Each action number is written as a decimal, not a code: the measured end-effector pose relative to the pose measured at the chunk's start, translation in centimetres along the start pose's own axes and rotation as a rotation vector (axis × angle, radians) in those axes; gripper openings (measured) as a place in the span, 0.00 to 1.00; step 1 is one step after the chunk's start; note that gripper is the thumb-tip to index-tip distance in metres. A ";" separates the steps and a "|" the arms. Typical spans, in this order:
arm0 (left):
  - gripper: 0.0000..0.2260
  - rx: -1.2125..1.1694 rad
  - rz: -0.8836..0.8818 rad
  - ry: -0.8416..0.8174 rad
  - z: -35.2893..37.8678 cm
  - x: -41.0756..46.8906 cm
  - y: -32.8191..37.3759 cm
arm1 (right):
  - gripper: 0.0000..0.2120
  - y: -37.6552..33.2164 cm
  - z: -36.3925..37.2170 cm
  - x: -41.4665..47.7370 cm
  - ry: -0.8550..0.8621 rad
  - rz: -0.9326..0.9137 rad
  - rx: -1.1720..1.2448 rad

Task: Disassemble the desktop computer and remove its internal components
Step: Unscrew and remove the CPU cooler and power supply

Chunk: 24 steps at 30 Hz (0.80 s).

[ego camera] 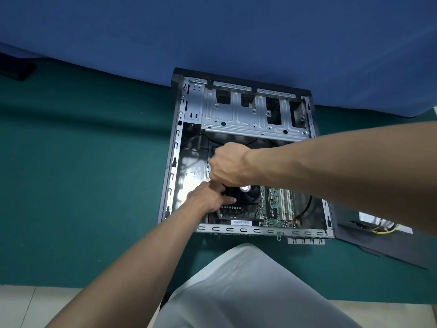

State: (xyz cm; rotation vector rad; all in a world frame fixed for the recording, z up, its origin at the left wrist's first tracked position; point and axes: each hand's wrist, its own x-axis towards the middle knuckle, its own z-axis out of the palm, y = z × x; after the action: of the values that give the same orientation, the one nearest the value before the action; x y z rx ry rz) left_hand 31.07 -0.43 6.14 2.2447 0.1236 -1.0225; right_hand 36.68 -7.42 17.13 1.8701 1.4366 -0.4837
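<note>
Green matting covers the floor, and a blue cloth hangs behind it at 12 o'clock. On my feed the left hand has its fingers bent round the 9 o'clock edge of the CPU cooler, gripping it, thumb up against the other hand. The right hand is a closed fist, knuckles up, over the cooler's 11 o'clock corner; I cannot tell what is inside it, if anything.

The cooler sits on the motherboard, whose white slots lie at 3 o'clock of it. All this is in the computer case, which lies on its side, open face up, at the middle of my view. Its long axis runs from 6 to 12 o'clock, leaning slightly, the far end touching the cloth. The bare metal drive cage fills that far end.

At 4 o'clock of the case a dark side panel lies flat, with yellow wires by it. A knee in pale cloth is at 6 o'clock.
</note>
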 end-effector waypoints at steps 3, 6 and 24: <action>0.24 -0.029 -0.024 -0.015 0.0 0.1 0.0 | 0.10 0.9 -0.1 0.0 0.032 0.041 0.179; 0.26 -0.064 -0.024 -0.006 0.0 0.1 0.0 | 0.15 1.2 0.6 -0.1 0.073 0.314 0.643; 0.27 -0.060 -0.026 0.000 0.1 0.2 -0.1 | 0.20 1.2 0.7 -1.4 -0.071 -0.002 0.214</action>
State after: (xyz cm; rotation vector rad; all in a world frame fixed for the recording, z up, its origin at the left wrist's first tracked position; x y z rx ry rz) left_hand 31.06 -0.45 5.90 2.1940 0.1818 -1.0188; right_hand 37.43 -9.00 17.95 1.9964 1.3847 -0.7225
